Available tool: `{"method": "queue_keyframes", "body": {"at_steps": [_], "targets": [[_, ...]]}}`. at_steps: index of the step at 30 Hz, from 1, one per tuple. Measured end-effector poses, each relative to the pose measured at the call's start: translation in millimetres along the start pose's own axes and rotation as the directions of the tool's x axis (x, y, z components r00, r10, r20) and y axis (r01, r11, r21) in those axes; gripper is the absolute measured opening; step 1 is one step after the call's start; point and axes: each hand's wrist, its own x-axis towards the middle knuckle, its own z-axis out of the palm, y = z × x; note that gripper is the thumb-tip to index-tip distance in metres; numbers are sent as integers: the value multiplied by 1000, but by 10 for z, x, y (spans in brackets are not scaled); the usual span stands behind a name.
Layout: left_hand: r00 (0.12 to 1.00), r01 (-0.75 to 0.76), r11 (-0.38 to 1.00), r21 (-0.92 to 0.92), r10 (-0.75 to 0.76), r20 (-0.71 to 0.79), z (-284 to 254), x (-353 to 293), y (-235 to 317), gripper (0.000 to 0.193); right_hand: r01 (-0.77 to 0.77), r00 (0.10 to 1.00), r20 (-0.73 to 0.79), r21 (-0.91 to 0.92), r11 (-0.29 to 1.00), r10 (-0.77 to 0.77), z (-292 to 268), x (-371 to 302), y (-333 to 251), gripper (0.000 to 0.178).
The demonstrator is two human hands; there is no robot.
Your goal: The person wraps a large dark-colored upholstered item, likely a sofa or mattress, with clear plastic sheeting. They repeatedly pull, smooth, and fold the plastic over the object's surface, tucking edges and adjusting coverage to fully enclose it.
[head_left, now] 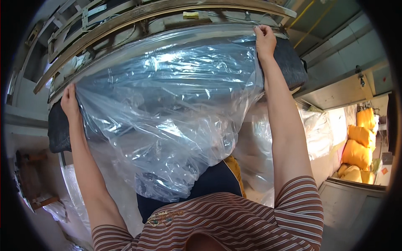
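A wide sheet of clear plastic film (167,92) is stretched between my two hands and hangs in folds toward my lap. My left hand (70,100) pinches its far left corner. Further out on the right, my right hand (265,42) pinches the opposite corner with fingers closed. Beneath the film lies a long dark padded surface (284,62), whose ends show past both hands. The film's far edge runs along a pale bar at the back of that surface.
Behind the padded surface runs a long wooden rail (167,12) with metal brackets. A small yellow block (190,15) rests near it. Stuffed yellow sacks (358,154) are piled at the right, beyond a pale cabinet (356,205). More clear plastic hangs below on both sides.
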Motion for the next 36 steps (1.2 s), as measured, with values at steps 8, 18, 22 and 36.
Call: {"method": "queue_keyframes", "body": {"at_steps": [8,18,22,36], "targets": [[999,-5,990,-144,1,-32,306,432,-16,29,-49,997,50,-212,976,61,167,205,44,25],[992,-55,989,135,69,-104,262,433,-42,32,-29,999,-22,-370,929,22,177,235,66,39],[998,-25,998,50,28,-49,153,384,-35,32,-100,995,-51,-267,958,90,143,260,101,36],[984,-82,969,234,116,-137,-721,-472,327,36,125,895,440,-101,987,-69,-25,-574,-717,37]]}}
